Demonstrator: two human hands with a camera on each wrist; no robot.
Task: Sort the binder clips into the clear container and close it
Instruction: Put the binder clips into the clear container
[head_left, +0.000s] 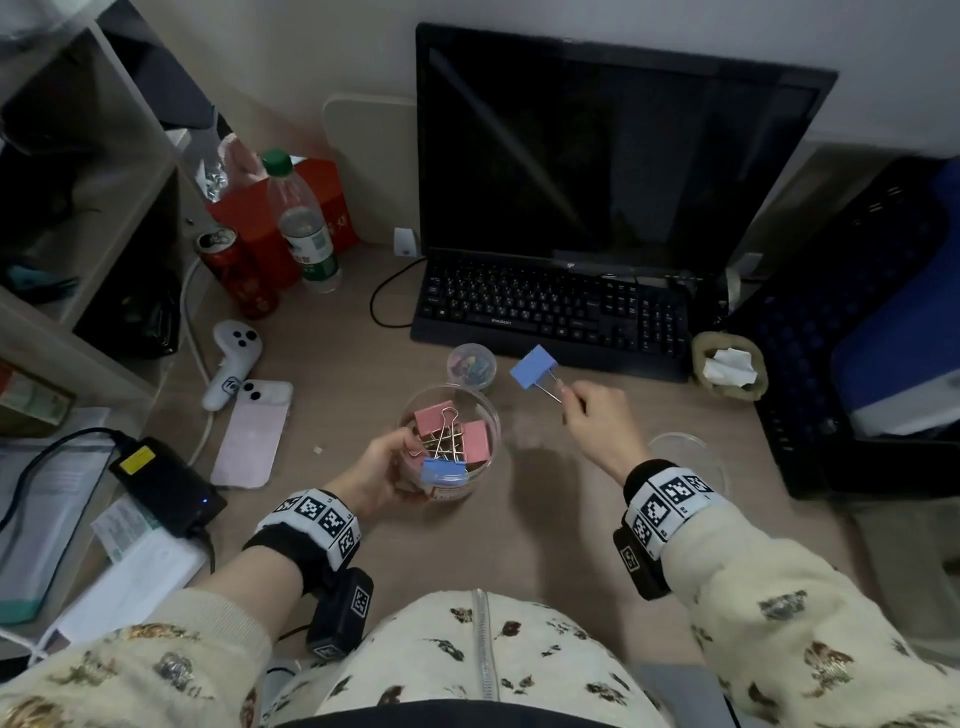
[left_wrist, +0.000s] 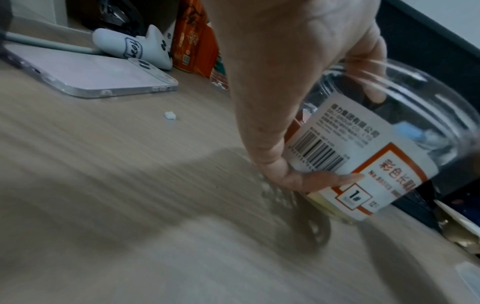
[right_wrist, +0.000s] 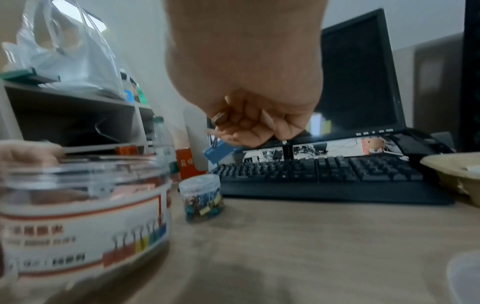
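My left hand (head_left: 382, 470) wraps the near-left side of the clear container (head_left: 451, 441), fingers curled round its wall, and tips it a little so the open mouth faces up toward me — that way, I judge, a clip can go straight in and the jar will not slide on the table (head_left: 545, 519). Inside already lie two pink clips (head_left: 434, 417) and a blue one (head_left: 441, 470) against the near wall. My right hand (head_left: 597, 415) is raised to the right of the jar and pinches the wire handle of another blue binder clip (head_left: 535, 366) between thumb and fingertips, the body pointing away to the far left; holding it by the wire keeps the fingers clear of the rim when it drops. The lid (head_left: 685, 457) waits on the table near my right wrist, close at hand for closing.

The head view alone shows the clips inside and the lid. The left wrist view shows what it hides — the printed label (left_wrist: 363, 156) with a barcode, my thumb pressed on it, and the jar's tilt off the table. The right wrist view shows the curled fingers (right_wrist: 249, 123) from beneath and a small closed jar of tiny clips (right_wrist: 202, 197) standing just before the keyboard (right_wrist: 324, 170).
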